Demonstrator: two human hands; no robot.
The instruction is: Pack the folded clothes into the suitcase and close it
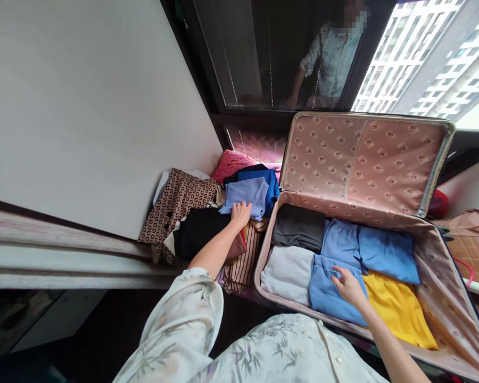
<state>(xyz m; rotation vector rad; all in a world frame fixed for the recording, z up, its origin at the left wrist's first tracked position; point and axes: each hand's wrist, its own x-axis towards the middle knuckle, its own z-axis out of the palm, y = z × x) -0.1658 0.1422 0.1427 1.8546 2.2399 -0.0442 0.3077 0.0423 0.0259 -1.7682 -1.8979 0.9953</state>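
My left hand (240, 214) lies on the near edge of a light blue folded garment (247, 192), fingers slightly spread over the cloth. That garment rests on a darker blue folded one (272, 186) in a clothes pile. In the open suitcase (259, 276), my right hand (349, 288) is over a blue folded garment (323, 279), with thumb and fingers apart and nothing held. Around it lie a dark grey garment (297, 229), a pale grey one (287, 268), two more blue ones and a yellow one (399, 308).
The suitcase's patterned lid (323, 154) leans back near the window. Left of the case, the pile holds brown patterned cloth (183, 199), black cloth (199, 229) and striped cloth (243, 260). A pink cushion (231, 164) sits behind, beside a white wall (83, 106).
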